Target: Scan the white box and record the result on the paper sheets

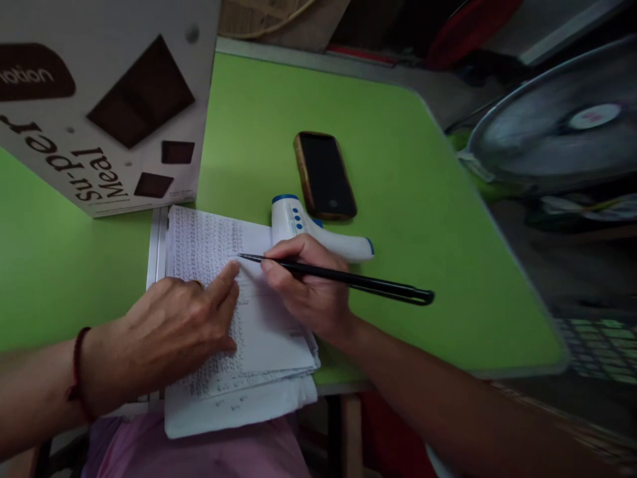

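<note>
My right hand [311,285] is closed around a black pen [368,284], its tip touching or just above a written sheet. Small handwriting in columns covers the left part of the paper stack [271,325]. My left hand [184,322] rests on the sheets, holding nothing, with the index finger stretched toward the pen tip. A dark red string bracelet circles that wrist. Partly behind my right hand lies a white and blue infrared thermometer [343,244]. Beyond it, a phone [326,174] in a brown case lies with its screen dark.
A large box [144,176] printed "Su-per Meal" stands on the green table [398,166], at the back left. Off the table's right side is a round fan [537,133]. The paper stack overhangs the front edge, above pink clothing on my lap [199,455].
</note>
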`<action>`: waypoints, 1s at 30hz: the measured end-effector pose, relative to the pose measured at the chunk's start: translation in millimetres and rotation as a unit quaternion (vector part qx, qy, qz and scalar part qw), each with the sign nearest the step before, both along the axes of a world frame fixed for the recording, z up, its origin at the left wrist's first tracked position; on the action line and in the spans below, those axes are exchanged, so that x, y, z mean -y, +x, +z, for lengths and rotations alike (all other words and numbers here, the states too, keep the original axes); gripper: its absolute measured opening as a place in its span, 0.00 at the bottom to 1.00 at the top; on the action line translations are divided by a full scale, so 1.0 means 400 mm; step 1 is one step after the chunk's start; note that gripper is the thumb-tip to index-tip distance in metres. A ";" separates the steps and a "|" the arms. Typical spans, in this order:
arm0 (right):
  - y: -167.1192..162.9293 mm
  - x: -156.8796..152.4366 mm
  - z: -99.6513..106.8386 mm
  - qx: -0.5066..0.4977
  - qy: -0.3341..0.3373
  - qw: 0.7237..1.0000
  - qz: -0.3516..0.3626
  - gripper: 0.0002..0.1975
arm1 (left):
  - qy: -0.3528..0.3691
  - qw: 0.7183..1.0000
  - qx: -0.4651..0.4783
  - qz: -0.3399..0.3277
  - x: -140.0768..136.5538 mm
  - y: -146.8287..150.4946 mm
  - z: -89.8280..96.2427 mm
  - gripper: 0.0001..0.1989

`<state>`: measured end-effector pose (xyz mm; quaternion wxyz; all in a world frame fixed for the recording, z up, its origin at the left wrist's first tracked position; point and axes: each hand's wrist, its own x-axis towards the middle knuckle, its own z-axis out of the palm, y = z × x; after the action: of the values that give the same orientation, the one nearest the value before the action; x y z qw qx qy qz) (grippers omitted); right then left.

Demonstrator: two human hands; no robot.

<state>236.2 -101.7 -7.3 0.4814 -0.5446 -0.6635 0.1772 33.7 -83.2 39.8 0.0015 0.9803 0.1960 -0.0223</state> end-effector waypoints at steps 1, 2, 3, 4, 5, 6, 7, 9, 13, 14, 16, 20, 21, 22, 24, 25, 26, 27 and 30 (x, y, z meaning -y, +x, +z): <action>0.000 -0.001 -0.001 0.006 0.004 1.000 0.002 0.05 | -0.003 1.000 0.001 0.001 0.000 0.001 0.000 0.20; 0.000 -0.001 -0.002 0.011 0.007 1.000 0.003 0.05 | -0.006 1.000 0.002 0.000 0.000 0.002 0.000 0.19; 0.000 -0.002 -0.003 0.015 0.010 1.000 0.004 0.05 | -0.007 1.000 0.004 -0.001 0.000 0.002 0.000 0.20; 0.000 -0.002 -0.004 0.017 0.011 1.000 0.004 0.05 | -0.007 1.000 0.005 -0.001 0.000 0.002 -0.001 0.20; 0.000 -0.002 -0.005 0.018 0.011 1.000 0.005 0.05 | -0.007 1.000 0.006 -0.002 0.000 0.002 -0.002 0.20; -0.001 -0.002 -0.007 0.018 0.009 1.000 0.005 0.05 | -0.006 1.000 0.006 -0.002 0.000 0.001 -0.003 0.20; -0.001 -0.002 -0.008 0.018 0.008 1.000 0.006 0.05 | -0.005 1.000 0.004 -0.002 0.000 0.001 -0.004 0.20; -0.002 -0.003 -0.009 0.019 0.006 1.000 0.007 0.05 | -0.003 1.000 0.004 -0.002 0.000 0.000 -0.007 0.20; -0.002 -0.004 -0.009 0.027 0.000 1.000 0.012 0.05 | 0.000 1.000 0.005 -0.001 0.000 0.001 -0.006 0.20; -0.002 -0.004 -0.008 0.031 -0.001 0.999 0.013 0.05 | 0.001 1.000 0.005 -0.001 -0.001 0.002 -0.005 0.21; -0.003 -0.005 -0.007 0.040 -0.002 0.999 0.017 0.05 | 0.003 1.000 0.003 -0.002 -0.001 0.003 -0.004 0.21; -0.003 -0.006 -0.005 0.051 0.002 0.999 0.016 0.05 | 0.004 1.000 -0.002 -0.002 0.001 0.004 -0.004 0.22; -0.003 -0.006 -0.005 0.051 0.003 0.999 0.015 0.05 | 0.005 1.000 -0.001 -0.003 0.001 0.004 -0.005 0.22; -0.003 -0.006 -0.005 0.050 0.004 0.999 0.014 0.05 | 0.005 1.000 0.000 -0.003 0.002 0.004 -0.005 0.21; -0.003 -0.006 -0.005 0.049 0.000 0.999 0.011 0.05 | 0.002 1.000 0.003 -0.003 0.002 0.003 -0.005 0.21; -0.003 -0.006 -0.005 0.049 -0.004 0.999 0.009 0.05 | 0.001 1.000 0.004 -0.003 0.002 0.002 -0.005 0.21; -0.003 -0.006 -0.005 0.050 -0.007 0.999 0.008 0.05 | 0.001 1.000 0.006 -0.003 0.002 0.002 -0.005 0.21; -0.003 -0.006 -0.005 0.051 -0.011 0.999 0.007 0.05 | 0.002 1.000 0.007 -0.002 0.002 0.002 -0.005 0.21; -0.002 -0.007 -0.004 0.049 -0.014 0.999 0.007 0.04 | 0.004 1.000 0.007 -0.001 0.002 0.002 -0.006 0.20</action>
<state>235.3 -99.1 -8.8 0.4394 -0.5549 -0.6874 0.1626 34.5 -83.9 37.5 -0.0009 0.9807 0.1949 -0.0147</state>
